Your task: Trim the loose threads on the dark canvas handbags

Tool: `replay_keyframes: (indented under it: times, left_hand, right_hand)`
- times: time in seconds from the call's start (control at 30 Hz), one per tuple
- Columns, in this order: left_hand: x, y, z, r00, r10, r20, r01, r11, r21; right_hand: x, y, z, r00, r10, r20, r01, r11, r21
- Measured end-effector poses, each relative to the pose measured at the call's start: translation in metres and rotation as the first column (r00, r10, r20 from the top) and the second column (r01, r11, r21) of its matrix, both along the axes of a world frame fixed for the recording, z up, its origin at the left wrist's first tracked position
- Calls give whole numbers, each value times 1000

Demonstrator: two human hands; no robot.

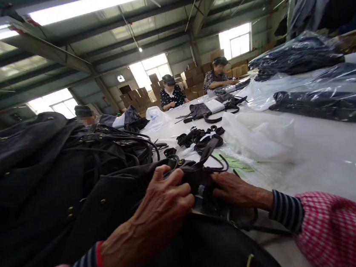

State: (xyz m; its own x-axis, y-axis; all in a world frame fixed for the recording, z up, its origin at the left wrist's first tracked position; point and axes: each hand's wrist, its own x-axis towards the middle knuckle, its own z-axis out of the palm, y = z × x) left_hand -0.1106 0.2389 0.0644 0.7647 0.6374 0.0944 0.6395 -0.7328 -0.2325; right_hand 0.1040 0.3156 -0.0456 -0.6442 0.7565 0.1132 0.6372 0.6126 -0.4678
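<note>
A black cloth bag (pixel 123 187) with brass studs and thin dark handles lies in front of me. My left hand (pixel 168 194) is closed, its fingers curled over the bag's upper edge. Across the bag's mouth, my right hand (pixel 229 187) is bent inward with curled fingers against dark material; its fingertips and what they hold are hidden. Between both hands a bit of clear plastic (pixel 199 193) shows. Just beyond, rolled black straps (pixel 197 137) with white bands lie in a heap on the white table (pixel 323 168).
A high pile of black bags (pixel 33 163) fills the left side. Thin plastic bags (pixel 258 135) and green slips (pixel 237 161) lie ahead. Plastic-wrapped dark goods (pixel 294 56) are stacked at right. A folded bag (pixel 210 107) lies farther off, near several people (pixel 171 93) and cardboard boxes (pixel 192 78).
</note>
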Motion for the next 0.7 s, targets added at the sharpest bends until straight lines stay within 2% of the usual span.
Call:
replay_keyframes:
  times: [0.07,0.1,0.2,0.3,0.37,0.47,0.57,0.6,0.63,0.7]
  left_hand:
    - [-17,-4,4,996,36,77,-35,999,-8]
    - [-22,-7,1,990,72,118,-70,997,-28]
    - [-24,-13,-22,955,220,198,-203,974,-101]
    - [-14,-10,-47,936,278,216,-252,957,-141]
    - [-8,-7,-55,935,281,216,-253,956,-150]
    - [-4,-7,-57,930,290,225,-259,953,-160]
    - [-3,-7,-51,929,294,223,-250,946,-207]
    - [-3,-8,-50,932,291,217,-242,943,-228]
    - [-3,-7,-48,934,287,212,-233,941,-247]
    - [-3,-7,-47,938,274,211,-212,938,-274]
  right_hand:
    - [0,2,2,999,-33,-31,32,999,-40]
    - [0,4,4,996,-54,-74,48,996,-78]
    - [9,9,11,959,-83,-270,9,964,-264]
    - [31,8,19,874,-148,-463,-114,863,-491]
    - [49,1,26,810,-254,-529,-154,777,-610]
    - [73,-15,34,749,-393,-533,-142,691,-709]
    - [89,-34,33,788,-434,-437,-62,650,-757]
    - [92,-40,30,826,-405,-391,-25,668,-744]
    - [96,-45,26,870,-358,-338,22,714,-699]
    - [102,-54,15,945,-263,-197,135,856,-499]
